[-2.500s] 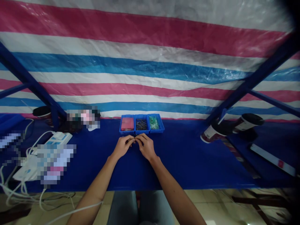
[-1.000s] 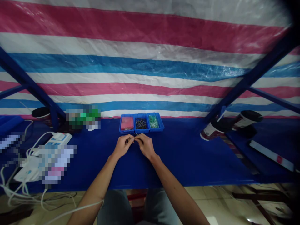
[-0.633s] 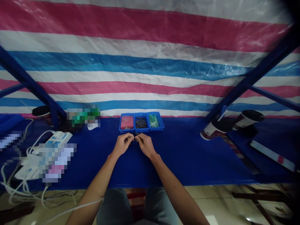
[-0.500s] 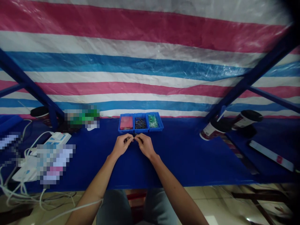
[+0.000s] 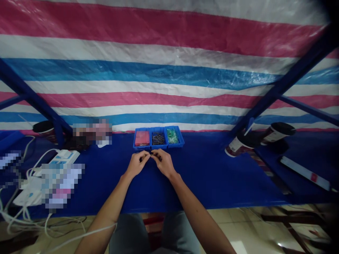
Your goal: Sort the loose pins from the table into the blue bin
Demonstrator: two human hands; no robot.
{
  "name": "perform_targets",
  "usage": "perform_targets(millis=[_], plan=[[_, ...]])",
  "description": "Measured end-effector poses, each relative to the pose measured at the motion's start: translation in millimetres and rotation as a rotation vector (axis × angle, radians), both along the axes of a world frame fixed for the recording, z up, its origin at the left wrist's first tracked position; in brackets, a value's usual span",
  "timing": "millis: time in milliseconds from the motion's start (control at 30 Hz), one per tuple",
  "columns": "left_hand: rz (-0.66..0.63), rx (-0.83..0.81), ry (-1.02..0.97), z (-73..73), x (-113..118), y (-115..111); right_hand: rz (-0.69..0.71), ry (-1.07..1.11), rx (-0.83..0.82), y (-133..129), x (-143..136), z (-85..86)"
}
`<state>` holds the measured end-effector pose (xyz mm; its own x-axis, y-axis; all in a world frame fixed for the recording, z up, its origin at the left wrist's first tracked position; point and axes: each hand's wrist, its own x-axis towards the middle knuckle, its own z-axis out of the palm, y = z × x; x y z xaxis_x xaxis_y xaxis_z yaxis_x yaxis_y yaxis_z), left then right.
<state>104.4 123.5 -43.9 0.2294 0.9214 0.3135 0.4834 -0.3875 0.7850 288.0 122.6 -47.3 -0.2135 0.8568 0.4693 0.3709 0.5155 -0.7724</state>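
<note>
My left hand (image 5: pixel 138 163) and my right hand (image 5: pixel 163 163) meet fingertip to fingertip just in front of three small blue bins. Both are closed in a pinch on a thin, dark piece (image 5: pixel 152 154) that looks like a screw; fingers cover most of it. The left bin (image 5: pixel 142 148) has flat pink-red pieces in it. Many dark screws (image 5: pixel 158 138) fill the middle bin. In the right bin are green and clear small pieces (image 5: pixel 172 137), too small to name.
A white power strip (image 5: pixel 65 157) with tangled cables lies at left, beside a blurred-out patch. Dark-lidded cups (image 5: pixel 237 145) stand at right, near a flat white phone-like object (image 5: pixel 304 173). Blue frame posts (image 5: pixel 267 91) slant up on both sides before a striped sheet (image 5: pixel 169 77).
The fingers have shifted slightly around the small piece, which now lies more level between the fingertips. Both hands stay in the same place. The view has moved very slightly.
</note>
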Motion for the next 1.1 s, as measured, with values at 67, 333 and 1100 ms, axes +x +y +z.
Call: perform_targets(millis=[67, 333, 1100], plan=[[0.008, 0.003, 0.008, -0.8, -0.3, 0.2, 0.007, -0.006, 0.005, -0.4, -0.3, 0.7], [0.01, 0.004, 0.02, -1.6, 0.3, 0.4, -0.004, -0.031, 0.031, 0.1, -1.3, -0.4], [0.016, -0.005, 0.03, 1.2, -0.7, -0.1, -0.024, -0.035, 0.019, 0.6, 2.5, -0.2]])
